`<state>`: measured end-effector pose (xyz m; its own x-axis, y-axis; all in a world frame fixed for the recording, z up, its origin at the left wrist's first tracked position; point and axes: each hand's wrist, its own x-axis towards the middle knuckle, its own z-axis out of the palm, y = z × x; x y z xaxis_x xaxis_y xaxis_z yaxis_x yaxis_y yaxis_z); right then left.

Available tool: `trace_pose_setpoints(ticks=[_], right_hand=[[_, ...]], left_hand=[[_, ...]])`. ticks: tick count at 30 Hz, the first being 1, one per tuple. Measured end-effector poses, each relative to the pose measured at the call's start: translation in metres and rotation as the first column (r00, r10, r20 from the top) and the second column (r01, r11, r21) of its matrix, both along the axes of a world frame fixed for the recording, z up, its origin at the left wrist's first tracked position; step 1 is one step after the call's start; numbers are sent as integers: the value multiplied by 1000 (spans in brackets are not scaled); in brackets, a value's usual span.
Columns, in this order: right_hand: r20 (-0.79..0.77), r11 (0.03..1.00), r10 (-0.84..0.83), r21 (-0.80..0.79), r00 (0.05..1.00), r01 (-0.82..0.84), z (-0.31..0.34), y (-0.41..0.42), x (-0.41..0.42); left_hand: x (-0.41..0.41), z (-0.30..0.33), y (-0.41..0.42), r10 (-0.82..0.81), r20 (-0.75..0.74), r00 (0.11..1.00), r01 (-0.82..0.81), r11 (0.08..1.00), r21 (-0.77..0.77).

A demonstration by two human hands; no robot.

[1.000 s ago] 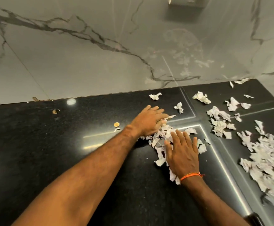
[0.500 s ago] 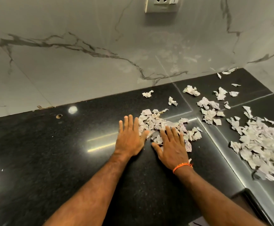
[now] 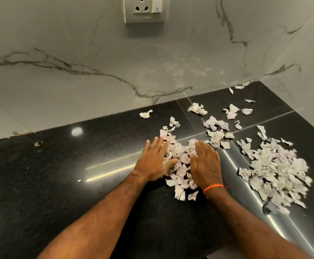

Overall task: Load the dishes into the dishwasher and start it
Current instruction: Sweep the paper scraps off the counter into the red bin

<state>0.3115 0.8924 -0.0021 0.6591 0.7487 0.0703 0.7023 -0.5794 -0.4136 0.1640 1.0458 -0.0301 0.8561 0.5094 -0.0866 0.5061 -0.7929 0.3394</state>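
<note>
No dishes or dishwasher are in view. Torn white paper scraps lie on a black polished countertop. A small heap of scraps sits between my two hands. My left hand lies flat on the heap's left side, fingers apart, palm down. On the heap's right side rests my right hand, also flat and palm down, with an orange thread band at the wrist. Neither hand grips anything.
A bigger pile of scraps lies to the right, with loose pieces scattered toward the back corner. A marble-patterned wall rises behind the counter with a socket plate on it. Another wall closes off the right side.
Both hands have swept the scraps together; the left hand slid right toward the heap and the two hands now flank it closer together. The camera view has shifted.
</note>
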Motion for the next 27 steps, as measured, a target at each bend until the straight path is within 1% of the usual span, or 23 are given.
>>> trace_pose_setpoints(ticks=[1,2,4,6,8,9,12,15,17,20,22,23,25,27], right_hand=[[1,1000,-7,8,1000,7,0,0,11],[8,1000,-5,11,1000,5,-2,1,26],[32,1000,7,-1,999,-7,-5,7,48],[32,997,69,-23,997,-68,-8,23,72],[42,992,122,-40,992,-120,-7,41,78],[34,980,193,-60,981,-191,-5,55,84],[24,917,389,-111,921,-384,-3,107,89],[19,801,591,-134,806,-584,-1,168,83],[-28,712,691,-150,722,-686,4,209,76],[-113,561,796,-229,594,-795,5,256,70],[-111,466,846,-323,522,-824,0,267,70],[-96,442,860,-354,502,-824,-3,266,74],[-70,445,866,-341,495,-828,-8,252,83],[-60,468,862,-282,503,-837,-14,230,93]], left_hand=[[6,2,-1,-7,37,999,8,999,-32],[12,3,1,28,82,996,-23,997,-71],[16,5,7,166,156,974,-147,981,-124],[16,6,13,322,136,937,-310,945,-104],[5,7,19,366,77,927,-360,929,-79],[2,7,21,400,56,915,-396,915,-77],[2,9,25,450,19,893,-447,890,-85],[11,14,35,528,-13,849,-527,845,-87],[16,18,48,569,-24,822,-568,815,-115],[18,20,62,566,-69,822,-570,809,-147],[16,19,61,551,-87,830,-558,814,-161],[15,17,57,543,-93,835,-550,820,-159],[16,13,42,514,-119,850,-526,841,-125],[19,8,24,467,-156,870,-483,872,-81]])
